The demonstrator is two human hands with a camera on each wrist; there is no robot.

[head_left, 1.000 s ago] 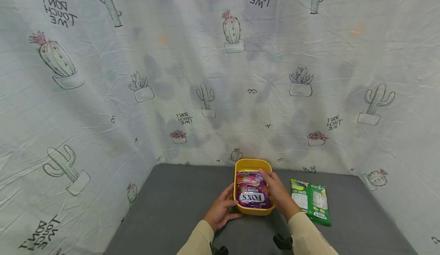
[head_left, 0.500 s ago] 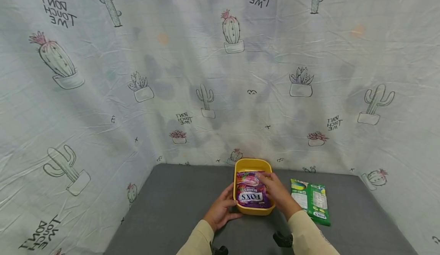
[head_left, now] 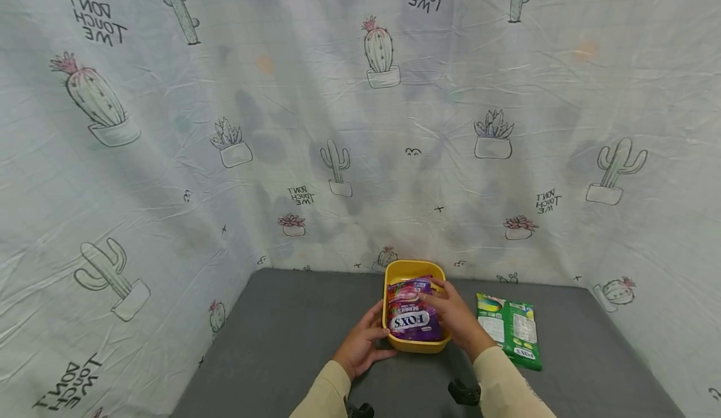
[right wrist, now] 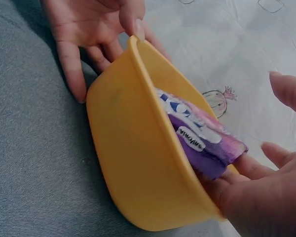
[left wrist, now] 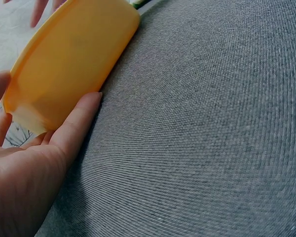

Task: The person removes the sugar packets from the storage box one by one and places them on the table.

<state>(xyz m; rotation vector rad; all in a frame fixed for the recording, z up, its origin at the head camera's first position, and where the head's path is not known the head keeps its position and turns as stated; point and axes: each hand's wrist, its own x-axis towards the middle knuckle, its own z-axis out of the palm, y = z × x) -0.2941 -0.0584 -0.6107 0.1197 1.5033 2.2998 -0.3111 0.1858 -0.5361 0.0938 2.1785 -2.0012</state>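
Purple packet (head_left: 411, 318) lies askew in the yellow container (head_left: 417, 346), its side touching your right hand (head_left: 455, 319), whose fingers (right wrist: 256, 169) are spread. Your left hand (head_left: 360, 344) grips the container's wall, thumb on the rim. On the desk (head_left: 298, 318), a green packet (head_left: 514, 333) sits just beyond your right hand; printed cloth (head_left: 394, 117) hangs behind. Your right wrist view shows one finger raised clear of the purple packet, unclear from your head.

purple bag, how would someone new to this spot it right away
On the grey table, find the yellow tub that the left hand holds. The purple bag lies inside, the right hand at its edge. Unlike the green bag directly on the table, it reads BERRIES.
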